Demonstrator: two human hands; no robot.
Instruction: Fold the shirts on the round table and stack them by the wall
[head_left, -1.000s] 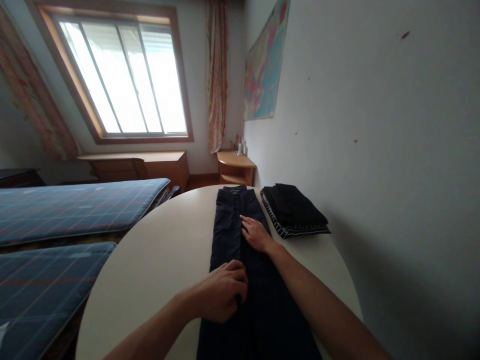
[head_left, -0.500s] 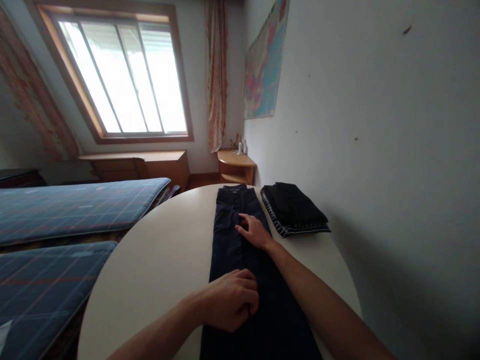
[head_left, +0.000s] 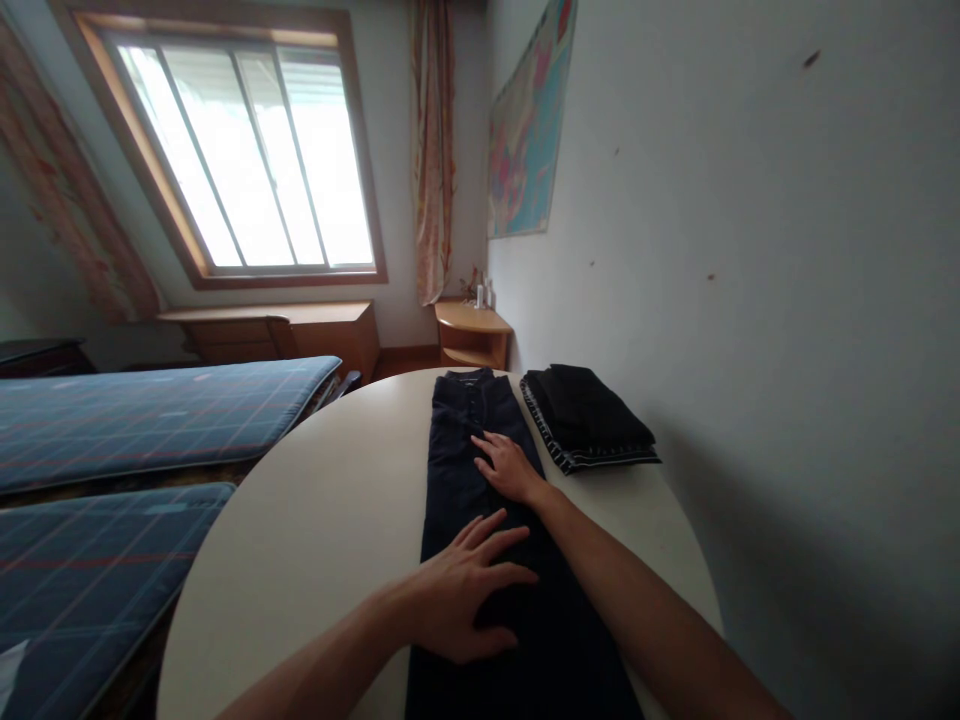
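Note:
Dark navy trousers (head_left: 457,470), folded lengthwise, stretch across the pale round table (head_left: 315,500) with the buttoned waistband at the far edge. My left hand (head_left: 469,590) is over the middle of the legs, fingers spread; whether it touches the cloth I cannot tell. Farther up, below the waistband, my right hand (head_left: 506,467) lies on the fabric with its fingers stretched out. The lower part of the trousers runs out of view at the bottom.
A stack of folded dark clothes (head_left: 592,410) sits at the table's right, near the white wall (head_left: 787,350). Plaid mattresses (head_left: 150,410) lie to the left. Beyond the table stand a wooden corner shelf (head_left: 472,318) and a desk (head_left: 330,320) under the window.
My left hand has gone from curled fingers to spread ones. The fingers of my right hand have flattened onto the trousers, near the same spot.

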